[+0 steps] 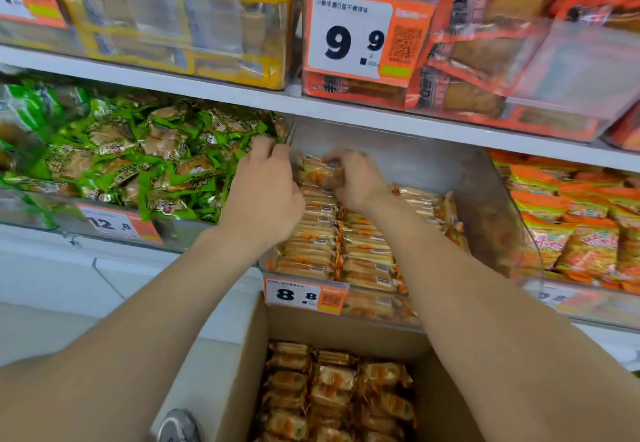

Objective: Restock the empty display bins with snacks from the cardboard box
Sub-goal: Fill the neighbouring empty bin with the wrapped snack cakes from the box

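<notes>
A clear display bin (485,206) on the middle shelf holds rows of orange-and-tan snack packets (360,254), filling its front and middle. My right hand (353,178) grips a few of these packets at the back of the rows. My left hand (266,188) reaches in at the bin's back left corner, its fingers curled over the packets and the bin's left wall. Below the bin stands an open cardboard box (242,372) with several of the same packets (339,389) inside.
A bin of green packets (138,164) sits to the left and a bin of orange bags (581,227) to the right. The shelf above (207,85) carries yellow and orange packs. A price tag reading 8.8 (304,294) hangs on the bin's front.
</notes>
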Available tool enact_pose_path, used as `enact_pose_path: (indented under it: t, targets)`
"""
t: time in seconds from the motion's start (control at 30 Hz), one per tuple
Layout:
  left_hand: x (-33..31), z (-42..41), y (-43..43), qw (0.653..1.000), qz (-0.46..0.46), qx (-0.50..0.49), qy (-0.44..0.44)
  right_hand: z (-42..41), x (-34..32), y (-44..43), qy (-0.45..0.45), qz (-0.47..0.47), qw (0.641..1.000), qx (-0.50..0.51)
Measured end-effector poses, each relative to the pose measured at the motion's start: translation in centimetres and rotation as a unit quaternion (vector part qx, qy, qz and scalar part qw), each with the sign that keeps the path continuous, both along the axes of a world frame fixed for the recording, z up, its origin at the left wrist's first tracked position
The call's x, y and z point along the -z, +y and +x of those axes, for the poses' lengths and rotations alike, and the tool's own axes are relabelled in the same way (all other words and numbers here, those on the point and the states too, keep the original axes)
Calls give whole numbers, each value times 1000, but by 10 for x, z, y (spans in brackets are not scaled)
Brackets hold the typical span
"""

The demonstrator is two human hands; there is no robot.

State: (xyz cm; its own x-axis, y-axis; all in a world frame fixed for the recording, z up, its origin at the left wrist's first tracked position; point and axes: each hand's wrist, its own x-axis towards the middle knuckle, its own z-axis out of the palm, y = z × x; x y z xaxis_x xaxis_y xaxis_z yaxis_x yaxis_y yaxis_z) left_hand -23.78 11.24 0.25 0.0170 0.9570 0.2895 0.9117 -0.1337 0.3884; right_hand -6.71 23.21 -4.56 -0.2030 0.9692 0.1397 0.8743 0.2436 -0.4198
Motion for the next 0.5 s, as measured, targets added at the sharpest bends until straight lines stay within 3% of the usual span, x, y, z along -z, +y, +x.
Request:
enact_pose_path:
  t: [0.1,0.27,0.43,0.5]
  targets:
    - [2,4,-2,1000,20,7,21,-3,-5,1,-71,56,996,10]
    - [0,7,-6,998,10,-2,56,-8,-4,-2,22,46,998,49]
    - [5,12,-17,994,3,-5,110,-7,-5,-16,-125,82,989,-15]
    - [7,15,-23,990,-10,-2,143,-5,-4,-17,-145,120,982,1]
